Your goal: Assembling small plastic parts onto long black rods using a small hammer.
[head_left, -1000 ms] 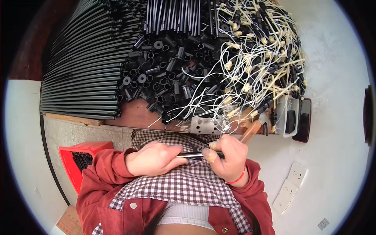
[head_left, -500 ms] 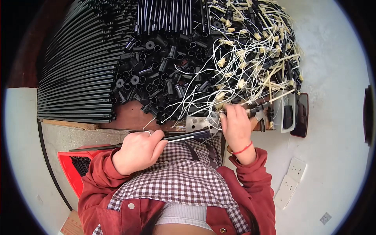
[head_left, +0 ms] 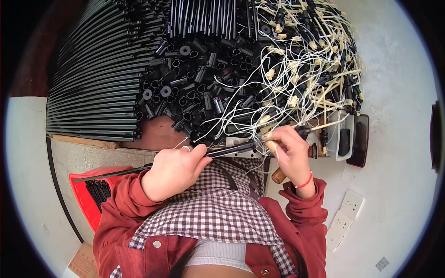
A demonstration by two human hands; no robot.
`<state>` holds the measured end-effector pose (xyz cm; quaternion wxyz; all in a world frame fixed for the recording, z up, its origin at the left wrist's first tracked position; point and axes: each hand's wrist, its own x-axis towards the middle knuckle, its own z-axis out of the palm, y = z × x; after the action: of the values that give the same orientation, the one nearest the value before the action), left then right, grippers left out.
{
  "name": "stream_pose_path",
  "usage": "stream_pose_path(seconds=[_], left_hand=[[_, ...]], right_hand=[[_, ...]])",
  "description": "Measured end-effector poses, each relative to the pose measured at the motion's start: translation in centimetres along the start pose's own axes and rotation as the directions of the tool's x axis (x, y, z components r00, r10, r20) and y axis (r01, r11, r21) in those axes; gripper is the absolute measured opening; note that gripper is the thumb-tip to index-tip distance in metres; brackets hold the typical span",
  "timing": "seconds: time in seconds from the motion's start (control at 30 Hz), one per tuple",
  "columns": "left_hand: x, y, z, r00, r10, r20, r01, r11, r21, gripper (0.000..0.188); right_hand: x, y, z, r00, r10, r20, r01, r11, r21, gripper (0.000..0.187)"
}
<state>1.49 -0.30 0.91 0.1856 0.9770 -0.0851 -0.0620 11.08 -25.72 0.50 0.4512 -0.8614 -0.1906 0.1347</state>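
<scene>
My left hand is wrapped round a long thin black rod, which lies slantwise across my lap with its thicker end up to the right. That end meets a small metal plate at the table's front edge. Close to the rod's tip, my right hand is closed in a pinch on thin white cord; its exact grip is partly hidden by the fingers. A wooden handle shows just below that hand. Beyond both hands lies a tangle of white cords with cream-coloured ends.
Long black rods are stacked at the left, with more black tubes at the back. Loose short black fittings pile up mid-table. A clear bin and a dark phone sit right; a red bin stands lower left.
The rod has moved right and up, its tip now by the metal plate and my right fingers. My right hand has shifted slightly right and turned, and the wooden handle now shows below it.
</scene>
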Motion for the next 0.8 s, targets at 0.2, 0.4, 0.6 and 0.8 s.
stream_pose_path(seconds=[0.2,0.4,0.6,0.8], left_hand=[[0.1,0.6,-0.7,1.000,-0.007,-0.014,0.008,0.999,0.046,0.019],[0.0,1.0,-0.6,0.998,-0.030,-0.058,0.034,0.997,0.072,0.019],[-0.4,1.6,-0.4,0.992,-0.011,-0.127,0.025,0.994,0.107,0.020],[-0.4,1.8,-0.7,0.993,-0.017,-0.116,0.029,0.994,0.105,0.020]], right_hand=[[0.5,-0.8,0.8,0.990,-0.086,0.116,0.096,0.992,-0.083,0.014],[0.6,-1.2,0.6,0.964,0.171,0.204,-0.217,0.947,0.235,0.012],[-0.1,1.0,2.7,0.984,0.125,0.131,-0.175,0.832,0.526,0.011],[-0.2,1.2,3.2,0.997,0.029,0.072,-0.063,0.853,0.519,0.011]])
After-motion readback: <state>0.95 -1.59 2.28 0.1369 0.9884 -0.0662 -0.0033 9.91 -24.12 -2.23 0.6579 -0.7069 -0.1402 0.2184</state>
